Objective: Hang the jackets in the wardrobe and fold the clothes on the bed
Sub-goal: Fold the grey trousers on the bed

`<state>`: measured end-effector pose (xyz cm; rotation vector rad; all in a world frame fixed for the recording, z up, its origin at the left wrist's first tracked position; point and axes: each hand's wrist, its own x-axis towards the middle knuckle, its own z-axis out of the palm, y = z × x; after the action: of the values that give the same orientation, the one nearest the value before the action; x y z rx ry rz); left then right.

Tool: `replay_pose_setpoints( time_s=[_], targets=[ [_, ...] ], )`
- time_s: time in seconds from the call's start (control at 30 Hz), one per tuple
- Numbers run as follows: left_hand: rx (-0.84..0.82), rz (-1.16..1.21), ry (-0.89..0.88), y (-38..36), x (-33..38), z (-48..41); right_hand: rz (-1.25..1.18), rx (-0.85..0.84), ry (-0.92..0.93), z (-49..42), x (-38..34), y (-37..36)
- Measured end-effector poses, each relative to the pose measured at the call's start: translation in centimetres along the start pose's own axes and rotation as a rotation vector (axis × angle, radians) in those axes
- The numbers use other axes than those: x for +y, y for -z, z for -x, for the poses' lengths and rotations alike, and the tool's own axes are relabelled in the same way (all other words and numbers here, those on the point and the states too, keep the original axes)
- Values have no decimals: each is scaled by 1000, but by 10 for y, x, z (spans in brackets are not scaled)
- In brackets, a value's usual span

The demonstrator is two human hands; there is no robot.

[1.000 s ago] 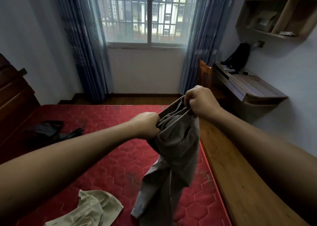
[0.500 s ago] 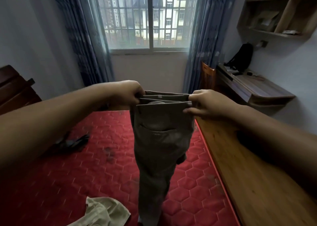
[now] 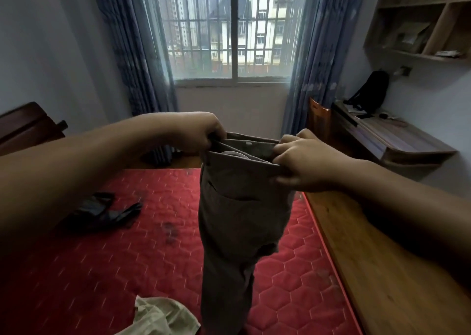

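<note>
Red quilted mattress (image 3: 127, 271) fills the lower half of the head view, with the wooden bed edge (image 3: 369, 258) running along it toward 4 o'clock. A black garment (image 3: 99, 212) lies crumpled on the mattress at 9 o'clock, and a pale cloth (image 3: 163, 317) lies at 6 o'clock, cut off by the bottom border. At 12 o'clock a barred window (image 3: 229, 29) sits between blue curtains (image 3: 137, 54). At 2 o'clock a desk (image 3: 397, 141) carries a black backpack (image 3: 369, 90), with a chair (image 3: 318, 115) just beside it and a wall shelf (image 3: 420, 24) higher up. A dark headboard (image 3: 23, 126) shows at 9 o'clock, partly behind the left forearm. The small items on the desk and shelf are too dim to name. The grey-brown trousers (image 3: 242, 220) hang at the centre, over the mattress, covering its middle; their legs run out of view at 6 o'clock. The left hand (image 3: 201, 133) grips one end of the waistband with curled fingers and the right hand (image 3: 303, 161) pinches the other end; the hands are apart, with the waistband stretched level between them.
</note>
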<state>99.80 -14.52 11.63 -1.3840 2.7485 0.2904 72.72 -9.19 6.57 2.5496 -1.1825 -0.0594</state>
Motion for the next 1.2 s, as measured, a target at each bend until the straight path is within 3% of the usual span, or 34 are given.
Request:
replay_pose_setpoints(
  time_s=[0.1, 0.47, 0.53, 0.7, 0.8, 0.97, 1.13, 1.2],
  targets=[
    [-29, 42, 34, -3, -6, 2, -24, -42, -39, 1, 11, -5],
    [66, 104, -24, 15, -23, 13, -455, 435, -125, 13, 27, -12],
    [73, 133, -67, 19, -21, 15, -536, 401, -161, 12, 27, -5],
    [97, 238, -112, 26, -15, 21, -713, 107, -191, 4, 38, 9],
    [92, 239, -105, 28, -15, 25, -736, 75, -242, 6, 38, 12],
    [150, 256, -94, 37, -19, 34, -853, 278, -318, 2, 35, 24],
    [284, 631, -63, 39, -31, 40, -1211, 519, -378, -11, 28, 39],
    [322, 750, -62, 38, -30, 38, -1251, 588, -412, -19, 24, 41]
  ],
)
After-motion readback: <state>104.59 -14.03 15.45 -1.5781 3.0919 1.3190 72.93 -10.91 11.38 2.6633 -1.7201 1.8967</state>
